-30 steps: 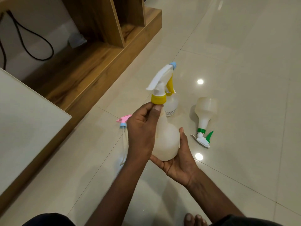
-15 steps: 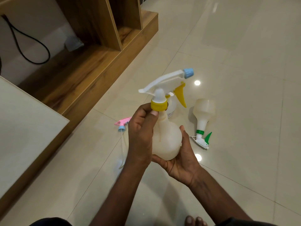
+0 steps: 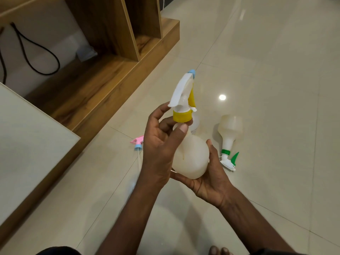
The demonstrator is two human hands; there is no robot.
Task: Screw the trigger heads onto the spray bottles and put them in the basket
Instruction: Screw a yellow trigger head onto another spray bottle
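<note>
One more part-turn is going onto the trigger head (image 3: 184,92), nozzle swinging back from pointing right to pointing away, left hand (image 3: 161,144) grip pinching the yellow collar (image 3: 182,116), right hand (image 3: 211,175) cupping the bottle (image 3: 191,157) above the floor (image 3: 276,70), so tightening is progressing.

The left hand (image 3: 161,150) hides most of the pink trigger head (image 3: 137,141), the held bottle (image 3: 191,159) mostly covers a standing bottle (image 3: 195,124) behind it, and toes (image 3: 219,250) are cut off below.
</note>
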